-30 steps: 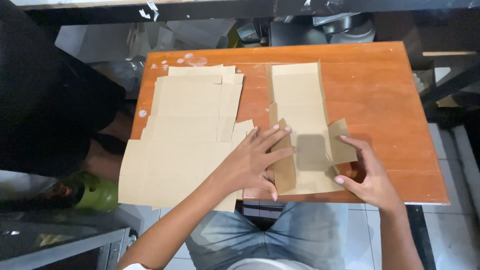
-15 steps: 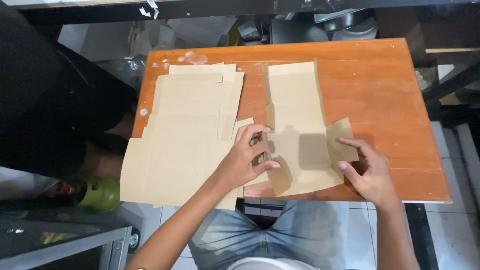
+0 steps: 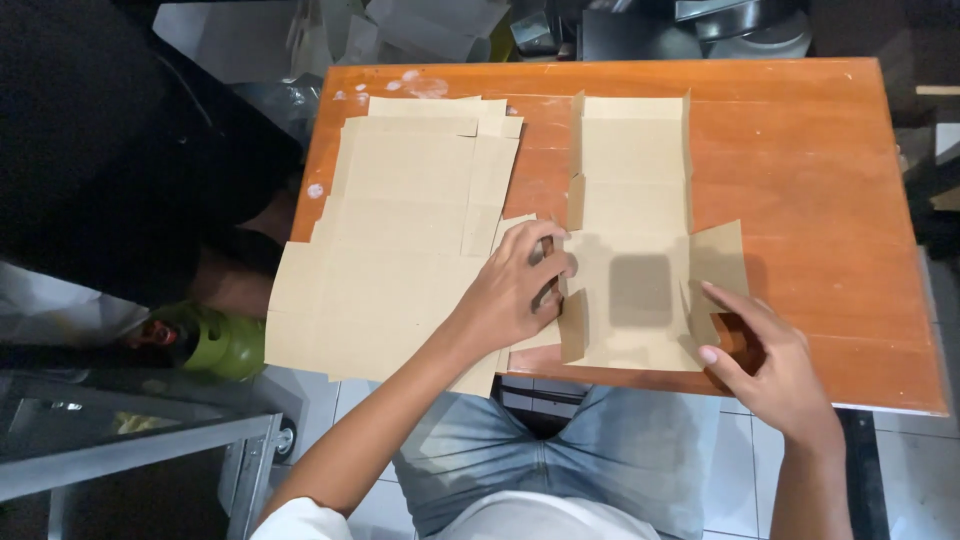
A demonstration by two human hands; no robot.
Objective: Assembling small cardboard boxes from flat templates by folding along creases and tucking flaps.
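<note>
A flat brown cardboard box blank (image 3: 632, 200) lies on the orange wooden table (image 3: 800, 170), its near flaps partly raised. My left hand (image 3: 515, 285) pinches the blank's left side flap near the front. My right hand (image 3: 765, 360) rests by the right side flap (image 3: 718, 262), fingertips touching its lower edge. To the left lies a stack of more flat cardboard blanks (image 3: 400, 240), overhanging the table's near left corner.
A person in dark clothing (image 3: 110, 160) crouches left of the table. A green round object (image 3: 225, 345) sits on the floor beside them. A grey metal frame (image 3: 140, 450) stands at lower left. Metal items and clutter (image 3: 700, 20) lie beyond the far edge.
My left hand's fingers curled from flat on the blank to pinching the left flap. My right hand slid down along the right flap. The camera moved slightly.
</note>
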